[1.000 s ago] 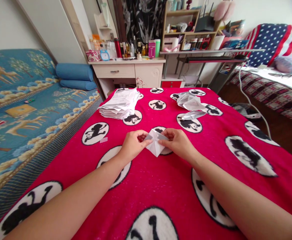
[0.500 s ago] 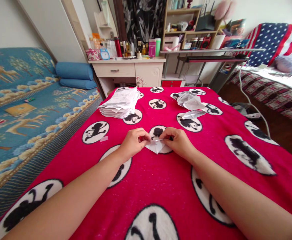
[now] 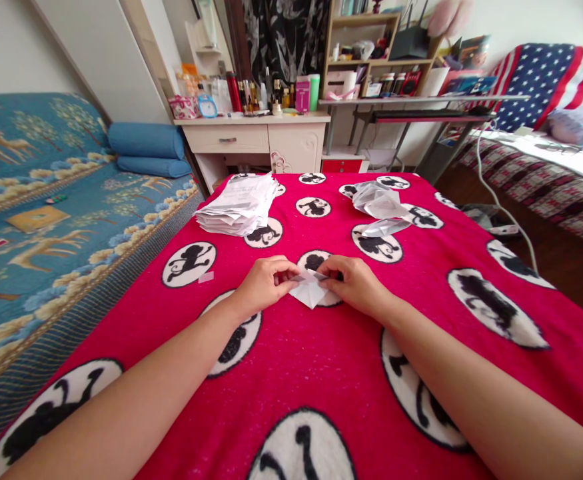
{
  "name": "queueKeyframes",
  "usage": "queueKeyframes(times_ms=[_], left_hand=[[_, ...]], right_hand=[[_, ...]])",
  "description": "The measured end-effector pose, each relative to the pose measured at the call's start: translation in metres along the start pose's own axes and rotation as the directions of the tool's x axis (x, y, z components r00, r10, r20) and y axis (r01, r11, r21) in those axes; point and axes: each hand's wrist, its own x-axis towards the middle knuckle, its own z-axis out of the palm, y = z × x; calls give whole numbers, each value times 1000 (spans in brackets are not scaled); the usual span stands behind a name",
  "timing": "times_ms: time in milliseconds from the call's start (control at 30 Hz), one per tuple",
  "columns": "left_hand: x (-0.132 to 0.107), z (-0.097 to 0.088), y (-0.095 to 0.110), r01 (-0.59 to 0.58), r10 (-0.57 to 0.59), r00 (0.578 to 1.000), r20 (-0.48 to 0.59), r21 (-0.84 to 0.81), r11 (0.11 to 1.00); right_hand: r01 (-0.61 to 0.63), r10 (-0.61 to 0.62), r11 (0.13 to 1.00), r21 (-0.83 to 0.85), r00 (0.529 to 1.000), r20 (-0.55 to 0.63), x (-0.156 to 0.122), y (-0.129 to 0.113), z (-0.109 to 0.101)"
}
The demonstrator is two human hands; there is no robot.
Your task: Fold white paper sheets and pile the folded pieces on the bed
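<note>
A small folded sheet of white paper (image 3: 310, 292) lies low over the red cloth, with its point toward me and creases running across it. My left hand (image 3: 267, 283) pinches its left side between thumb and fingers. On the opposite side, my right hand (image 3: 352, 283) grips the paper in the same way. A small peak of paper stands between the two hands at the far edge. The fingertips hide the paper's outer corners.
A stack of printed paper (image 3: 238, 205) sits at the table's far left. Folded paper pieces (image 3: 378, 201) lie at the far right, and a small paper scrap (image 3: 206, 277) is left of my hands. The red monkey-patterned cloth (image 3: 291, 373) covers the table. A blue sofa (image 3: 71, 200) stands to the left.
The paper's far edge, straight and flat between my fingers before, now rises to a small peak, and more of its creased face shows. Both hands keep their hold in nearly the same place.
</note>
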Motion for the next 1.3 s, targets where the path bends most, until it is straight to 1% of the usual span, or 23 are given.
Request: queueKeyframes(times_ms=[100, 167, 267, 333, 433, 500, 633, 733, 800, 933, 1033, 1200, 1267, 1300], left_hand=[[1, 3, 1, 38, -38, 999, -13, 25, 999], [2, 3, 1, 38, -38, 999, -16, 25, 999], [1, 3, 1, 9, -8, 999, -32, 19, 1000], [-1, 2, -1, -38, 38, 999, -30, 13, 999], [-3, -1, -2, -138, 138, 990, 20, 31, 990], [-3, -3, -3, -189, 185, 981, 63, 65, 980], [-4, -7, -1, -226, 210, 968, 136, 112, 968], [-4, -10, 1, -226, 206, 964, 171, 110, 968], [-4, -12, 2, -225, 203, 961, 187, 106, 969], [-4, -13, 6, -214, 191, 960, 202, 95, 972], [-4, -9, 6, -166, 148, 973, 176, 92, 982], [-3, 0, 2, -19, 9, 996, 89, 111, 994], [-2, 1, 1, 28, -34, 998, 52, 109, 994], [-1, 2, 0, 46, -50, 998, 42, 100, 994]], right_hand=[[6, -4, 999, 48, 999, -35, 0, 1, 2], [32, -30, 999, 32, 998, -62, 0, 2, 3], [106, -106, 994, -5, 992, -74, -1, 1, 3], [168, -167, 986, 6, 984, -69, -2, 1, 3], [239, -237, 971, 31, 970, -49, -3, 3, 3], [273, -273, 962, 14, 962, -17, -3, 4, 2], [300, -297, 953, -45, 953, 55, -4, 2, -3], [268, -261, 962, -61, 960, 101, -5, -4, -5], [234, -226, 969, -72, 968, 110, -6, -8, -5], [139, -135, 981, -135, 990, 36, -6, -12, -1], [30, -29, 981, -189, 1000, 8, -4, -11, 2], [-122, 140, 961, -250, 988, 57, -4, -13, 2], [-145, 158, 964, -223, 987, 41, -5, -16, 3], [-144, 148, 970, -197, 989, 7, -7, -17, 4]])
